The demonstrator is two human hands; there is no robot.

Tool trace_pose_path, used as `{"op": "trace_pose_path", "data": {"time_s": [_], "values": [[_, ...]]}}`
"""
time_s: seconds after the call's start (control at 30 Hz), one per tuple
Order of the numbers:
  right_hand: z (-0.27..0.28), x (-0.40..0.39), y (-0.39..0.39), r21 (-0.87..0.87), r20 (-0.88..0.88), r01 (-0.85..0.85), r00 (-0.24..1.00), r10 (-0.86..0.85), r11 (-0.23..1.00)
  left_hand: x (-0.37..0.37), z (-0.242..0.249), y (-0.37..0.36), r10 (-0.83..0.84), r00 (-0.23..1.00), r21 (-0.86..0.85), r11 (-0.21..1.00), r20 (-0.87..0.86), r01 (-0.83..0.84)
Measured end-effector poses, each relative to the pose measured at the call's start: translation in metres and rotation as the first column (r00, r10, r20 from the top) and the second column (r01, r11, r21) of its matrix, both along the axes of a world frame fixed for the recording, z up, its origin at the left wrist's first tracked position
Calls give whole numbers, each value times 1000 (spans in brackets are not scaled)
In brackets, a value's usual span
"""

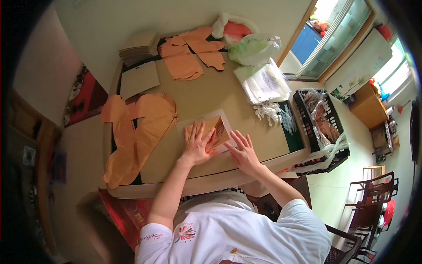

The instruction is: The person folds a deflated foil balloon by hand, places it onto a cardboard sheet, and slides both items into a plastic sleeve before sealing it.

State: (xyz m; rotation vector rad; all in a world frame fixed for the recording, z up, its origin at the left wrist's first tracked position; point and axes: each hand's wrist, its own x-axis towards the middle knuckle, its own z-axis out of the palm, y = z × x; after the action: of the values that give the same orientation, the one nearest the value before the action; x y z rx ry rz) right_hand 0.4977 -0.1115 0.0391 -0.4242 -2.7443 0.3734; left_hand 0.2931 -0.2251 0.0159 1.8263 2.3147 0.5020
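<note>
On the table in front of me lies a flat tan folded piece (215, 126) with a dark printed patch near its right end. A pale, translucent sheet or bag (225, 115) shows around its edges. My left hand (197, 143) rests flat on the piece with fingers spread. At its lower right edge is my right hand (241, 152), fingers stretched out and fingertips touching the border of the pale sheet. To the left, a large orange-tan cut-out shape (147, 127) spreads over the table's left side.
More orange-tan pieces (187, 57), stacked cardboard sheets (138, 47) and a loose card (140, 80) lie at the back left. Clear plastic bags (263, 81), a white bundle (268, 113) and thin sticks (288, 118) sit right. A black crate (314, 125) stands beside the table.
</note>
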Motion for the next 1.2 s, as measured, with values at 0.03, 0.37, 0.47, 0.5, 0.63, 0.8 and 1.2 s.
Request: {"op": "trace_pose_path", "data": {"time_s": [0.03,0.37,0.47,0.5,0.63,0.8,1.2], "values": [[4,-4,-1,-20,-8,-5,1000,5,1000,-2,-1,1,5,1000,-8,1000,-1,-5],[19,-8,28,-61,232,-368,899,372,928,-35,40,12,81,817,-179,984,572,28],[9,-18,23,-49,196,-407,892,408,912,-36,35,15,87,824,-168,986,560,10],[4,-23,21,-39,174,-413,894,413,910,-38,33,16,86,822,-181,983,563,21],[-2,-36,17,-72,177,-424,886,429,903,-41,34,16,85,791,-187,982,606,37],[-3,-47,14,-202,-19,-311,949,314,929,-46,32,19,45,772,-141,988,634,57],[-20,-83,-6,97,-66,52,997,-46,994,-59,2,26,67,640,-200,970,765,138]]}}
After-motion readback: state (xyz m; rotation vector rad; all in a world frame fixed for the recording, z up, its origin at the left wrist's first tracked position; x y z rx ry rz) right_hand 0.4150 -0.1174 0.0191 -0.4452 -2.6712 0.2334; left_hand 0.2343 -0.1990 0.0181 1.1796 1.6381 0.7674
